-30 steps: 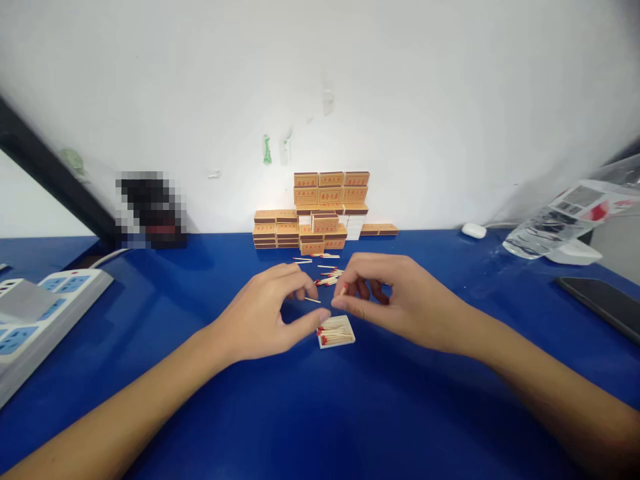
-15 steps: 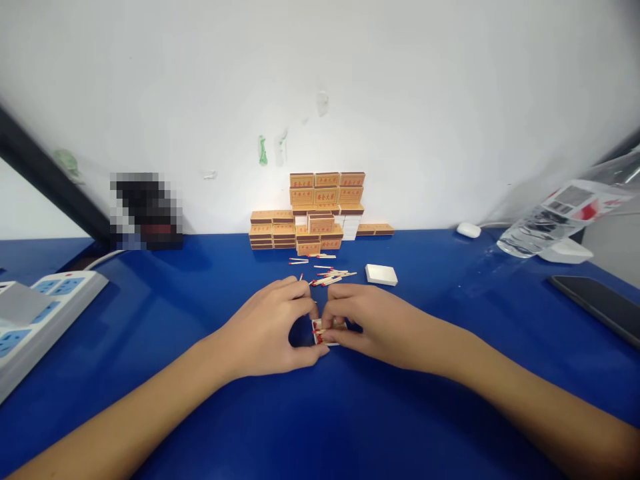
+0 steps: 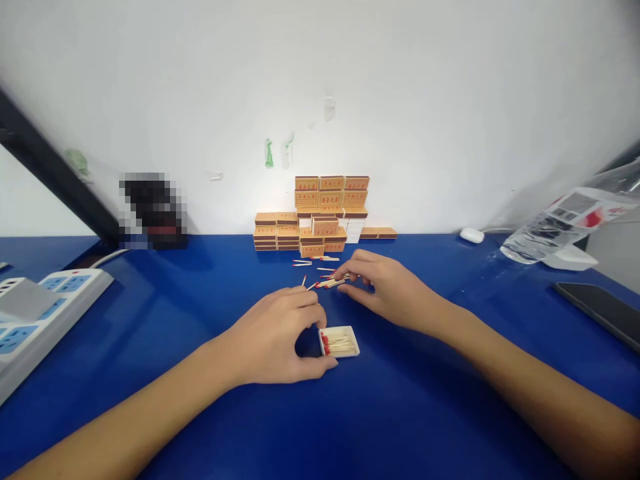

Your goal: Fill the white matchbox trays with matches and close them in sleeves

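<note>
A small white matchbox tray (image 3: 356,341) filled with red-headed matches (image 3: 340,342) lies flat on the blue table. My left hand (image 3: 280,337) steadies it, fingers at its far left corner and thumb at its near left edge. Beyond the tray, my right hand (image 3: 383,283) hovers over a loose pile of matches (image 3: 330,283). Its thumb and fingers are apart, with the fingertips at the pile's right end; nothing is visibly held. A single match (image 3: 304,281) and a few others are scattered around the pile.
Stacked matchboxes (image 3: 331,199) stand against the white wall. On the left is a power strip (image 3: 75,283). To the right are a plastic bottle (image 3: 555,220), a white earbud case (image 3: 472,235) and a black phone (image 3: 600,313).
My right hand has left the tray and moved away from me to the loose matches, uncovering the tray's contents. It now hides the white box. My left hand stays at the tray.
</note>
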Demonstrator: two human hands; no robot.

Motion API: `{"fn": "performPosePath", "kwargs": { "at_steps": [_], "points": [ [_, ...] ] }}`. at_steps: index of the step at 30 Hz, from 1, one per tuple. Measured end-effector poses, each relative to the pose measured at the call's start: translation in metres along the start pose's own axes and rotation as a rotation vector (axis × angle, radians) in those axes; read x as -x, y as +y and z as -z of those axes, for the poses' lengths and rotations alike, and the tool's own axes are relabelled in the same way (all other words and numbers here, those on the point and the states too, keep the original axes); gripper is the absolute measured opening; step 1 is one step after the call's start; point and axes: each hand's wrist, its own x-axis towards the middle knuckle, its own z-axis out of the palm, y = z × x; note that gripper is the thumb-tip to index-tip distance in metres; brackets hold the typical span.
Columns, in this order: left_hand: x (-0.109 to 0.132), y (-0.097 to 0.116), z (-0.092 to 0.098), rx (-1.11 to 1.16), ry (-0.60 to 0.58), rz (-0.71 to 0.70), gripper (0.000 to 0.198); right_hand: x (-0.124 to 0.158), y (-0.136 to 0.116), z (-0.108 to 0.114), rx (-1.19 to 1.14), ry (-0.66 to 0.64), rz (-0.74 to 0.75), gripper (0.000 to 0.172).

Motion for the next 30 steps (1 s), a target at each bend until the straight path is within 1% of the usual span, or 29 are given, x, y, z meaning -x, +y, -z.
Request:
{"fn": "performPosePath", "kwargs": {
  "at_steps": [2, 4, 7, 9, 12, 16, 19, 22, 25, 28, 30],
  "points": [
    [0.000, 0.001, -0.002, -0.001, -0.013, -0.011, 0.031, -0.006, 0.009, -0.005, 0.004, -0.043, 0.036, 0.018],
    [0.000, 0.001, -0.003, -0.012, -0.021, -0.019, 0.032, -0.011, 0.011, -0.007, 0.014, -0.100, 0.063, 0.016],
    [0.001, 0.001, -0.001, -0.039, -0.025, -0.026, 0.032, -0.016, 0.008, -0.005, 0.023, -0.152, 0.041, 0.012],
    [0.001, 0.001, -0.001, -0.055, -0.021, -0.032, 0.032, -0.016, 0.005, -0.003, 0.024, -0.180, 0.010, 0.012],
    [0.000, 0.000, -0.002, -0.068, -0.011, -0.040, 0.033, -0.011, 0.003, -0.002, 0.050, -0.216, -0.009, 0.017],
    [0.000, -0.003, -0.003, -0.102, 0.020, -0.023, 0.034, -0.001, 0.005, -0.002, 0.082, -0.208, -0.010, 0.023],
    [0.000, -0.005, -0.002, -0.106, 0.033, 0.003, 0.033, 0.005, 0.001, 0.006, 0.072, -0.215, -0.031, 0.025],
    [-0.001, -0.005, -0.001, -0.099, 0.046, 0.017, 0.033, 0.010, -0.011, 0.016, 0.020, -0.230, -0.042, 0.026],
    [-0.002, -0.005, -0.002, -0.095, 0.057, 0.016, 0.032, 0.015, -0.026, 0.016, 0.047, -0.252, 0.037, 0.020],
    [-0.004, -0.005, -0.003, -0.106, 0.057, 0.005, 0.033, 0.019, -0.037, 0.008, 0.214, -0.288, 0.168, 0.016],
    [-0.004, -0.005, -0.004, -0.117, 0.060, -0.009, 0.033, 0.019, -0.043, 0.002, 0.279, -0.299, 0.196, 0.015]
  ]
}}
